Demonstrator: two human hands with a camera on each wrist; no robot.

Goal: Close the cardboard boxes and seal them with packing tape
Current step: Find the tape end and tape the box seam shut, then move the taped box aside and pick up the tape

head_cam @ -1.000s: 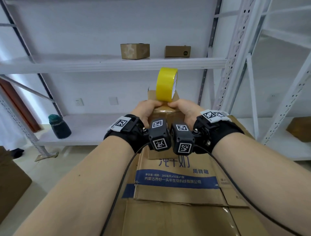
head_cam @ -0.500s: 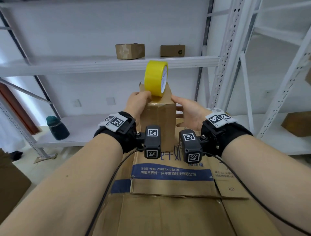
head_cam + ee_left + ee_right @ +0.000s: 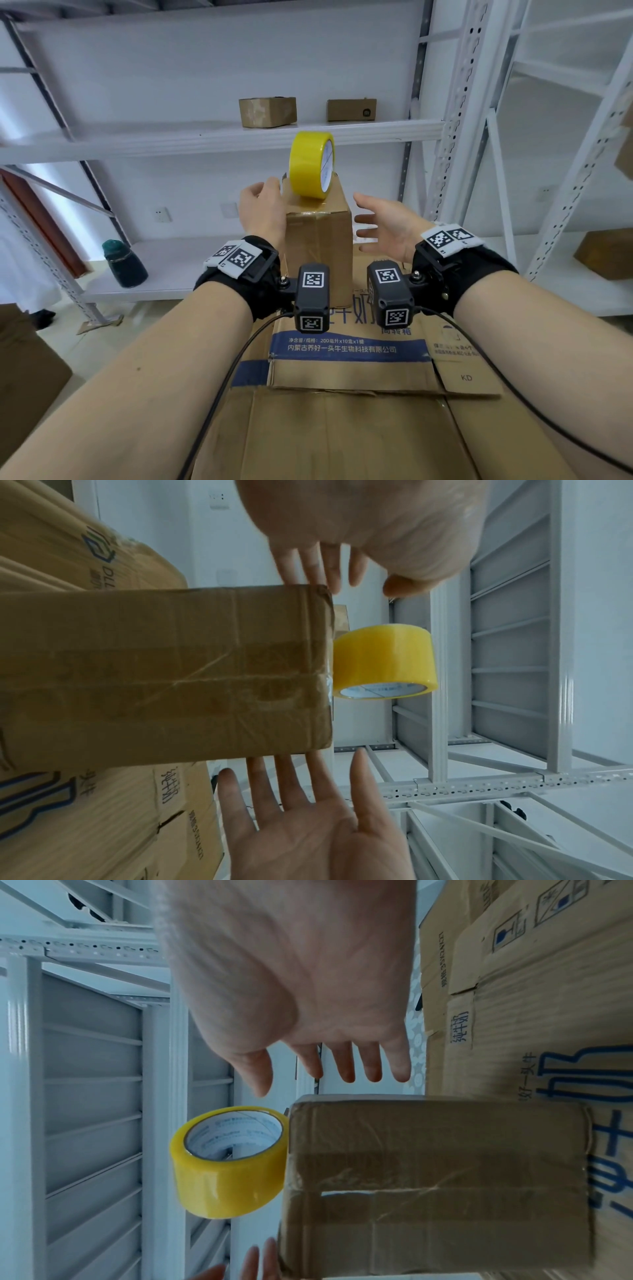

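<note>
A small upright cardboard box (image 3: 320, 246), its seams taped over, stands on a large flat carton with blue print (image 3: 346, 368). A yellow tape roll (image 3: 312, 164) stands on edge on the small box's top. My left hand (image 3: 263, 205) lies with straight fingers against or just off the box's upper left side; contact is unclear. My right hand (image 3: 382, 221) is spread open, palm toward the box's right side, a short gap away. The left wrist view shows the box (image 3: 164, 669), the roll (image 3: 383, 661) and both hands flanking them. The right wrist view shows the roll (image 3: 229, 1161) empty of fingers.
Two small boxes (image 3: 268, 112) (image 3: 351, 109) sit on the white shelf behind. A dark green bottle (image 3: 124, 263) stands on the lower shelf at left. White shelf uprights (image 3: 455, 113) rise at right, with a brown box (image 3: 606, 253) beyond. More cardboard (image 3: 24, 370) lies at lower left.
Both hands gripped the small box just under the roll a second ago. They have since let go and spread outward, the right hand farther. The box and roll stand on their own.
</note>
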